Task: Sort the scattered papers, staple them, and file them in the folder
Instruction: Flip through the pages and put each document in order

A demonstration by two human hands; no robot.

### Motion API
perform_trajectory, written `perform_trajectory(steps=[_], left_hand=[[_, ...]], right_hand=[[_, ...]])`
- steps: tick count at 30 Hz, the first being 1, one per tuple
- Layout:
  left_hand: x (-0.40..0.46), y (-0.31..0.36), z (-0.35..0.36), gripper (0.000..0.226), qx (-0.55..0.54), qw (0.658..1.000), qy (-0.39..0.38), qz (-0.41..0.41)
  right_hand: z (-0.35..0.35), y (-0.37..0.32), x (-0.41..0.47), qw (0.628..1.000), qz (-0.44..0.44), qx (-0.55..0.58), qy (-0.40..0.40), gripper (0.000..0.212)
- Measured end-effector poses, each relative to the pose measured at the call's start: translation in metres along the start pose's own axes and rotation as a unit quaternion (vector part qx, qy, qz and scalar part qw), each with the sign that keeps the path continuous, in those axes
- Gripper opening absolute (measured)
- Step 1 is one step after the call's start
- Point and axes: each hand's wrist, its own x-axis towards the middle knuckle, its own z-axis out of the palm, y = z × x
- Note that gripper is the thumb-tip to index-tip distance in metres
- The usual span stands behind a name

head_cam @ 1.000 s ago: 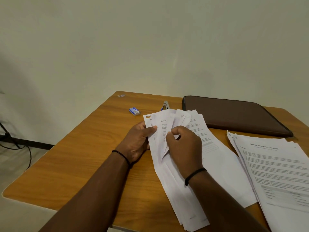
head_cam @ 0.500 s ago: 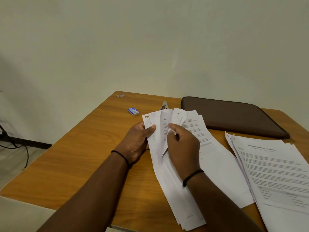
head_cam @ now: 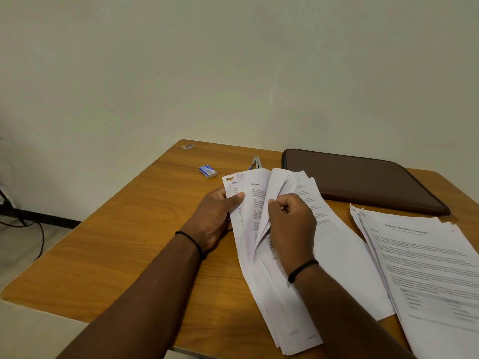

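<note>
Papers (head_cam: 261,268) — a fanned sheaf — sit above the wooden table (head_cam: 124,229), held by both hands. Left hand (head_cam: 216,218) grips the sheaf's left edge, thumb pressed on the top sheet; right hand (head_cam: 291,224) curls round several lifted pages, pinching them. Another stack (head_cam: 427,268) lies flat to the right. Behind it rests the closed brown folder (head_cam: 363,177) — the stapler (head_cam: 256,163) and a small blue box (head_cam: 208,171) stand farther back.
</note>
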Motion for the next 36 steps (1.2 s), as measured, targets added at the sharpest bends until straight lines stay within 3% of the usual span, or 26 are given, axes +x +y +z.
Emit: perform_trajectory(steps=[14,17,20,23,28,36], left_hand=[[0.000,-0.001,0.001,0.029,-0.009,1.000,0.014,0.004],[0.000,-0.002,0.006,0.034,0.005,0.998,0.035,0.042],[0.001,-0.006,0.011,0.069,0.120,0.979,0.085,0.143],[0.002,-0.010,0.014,0.095,0.215,0.950,0.074,0.214],[0.001,-0.011,0.017,0.087,0.243,0.936,0.072,0.243],[-0.001,-0.013,0.015,0.062,0.193,0.951,0.075,0.231]], right_hand=[[0.004,0.005,0.003,1.000,-0.011,0.025,-0.012,0.021],[0.003,0.005,0.004,1.000,-0.001,0.020,-0.014,0.020],[0.004,0.004,0.004,1.000,0.014,0.019,-0.006,0.020],[0.005,0.005,0.006,1.000,0.024,0.016,0.010,0.019],[0.004,0.006,0.007,1.000,0.023,0.010,0.014,0.019],[0.003,0.006,0.005,1.000,0.022,0.008,0.005,0.019]])
